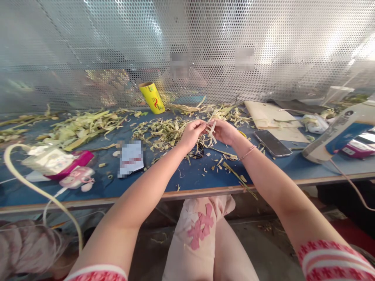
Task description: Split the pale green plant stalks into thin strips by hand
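Above the blue table, my left hand (192, 134) and my right hand (225, 132) meet with fingertips pinched together. Between them is a pale plant strip (211, 129), narrow and bent, with an end sticking out by my right fingers. My left fingers are closed at its near end; exactly how each finger grips is too small to make out. Curled green-yellow plant scraps (164, 132) lie heaped beside and behind my hands. Smaller bits and a long stalk (234, 171) are scattered below my right wrist.
A yellow cardboard tube (152, 97) leans near the perforated metal panel (205, 35). Longer leaves (84, 127) pile at left. A phone with a lit screen (131, 158), a dark phone (272, 143), a large bottle (340, 132) and a magenta-sided box (58, 160) stand or lie around.
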